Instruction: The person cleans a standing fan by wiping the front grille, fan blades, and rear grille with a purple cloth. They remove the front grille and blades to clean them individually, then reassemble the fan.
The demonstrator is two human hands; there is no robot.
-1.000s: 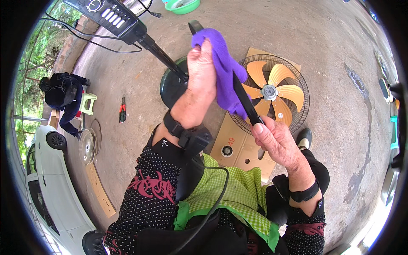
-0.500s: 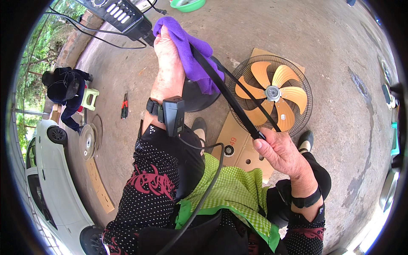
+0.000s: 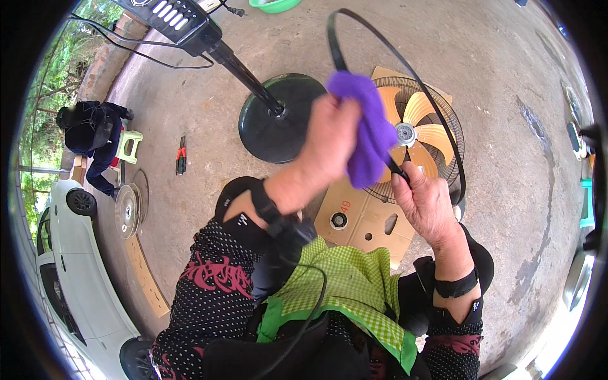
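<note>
My left hand [image 3: 329,136], blurred by motion, is closed on a purple cloth [image 3: 367,133] that wraps round a thin black hoop-like band [image 3: 394,47]. My right hand [image 3: 427,202] pinches the same band just beyond the cloth's lower end. From the cloth the band rises, loops over at the top and bends down on the right, past the fan. Below my hands lies a fan head with orange blades [image 3: 421,111] in a dark wire grille [image 3: 461,120]. It rests on flattened cardboard [image 3: 380,234], partly hidden by cloth and hands.
To the left stands a black fan stand with control panel [image 3: 180,25], pole [image 3: 244,76] and round base [image 3: 263,142]. Red-handled pliers [image 3: 181,158] lie on the concrete. A person [image 3: 95,133] bends beside a pale stool [image 3: 128,145]. A white car [image 3: 82,253] is at far left.
My left hand and the cloth have moved right and down along the band, nearer my right hand, uncovering the stand's pole and base. The band's loop now swings up and over to the right.
</note>
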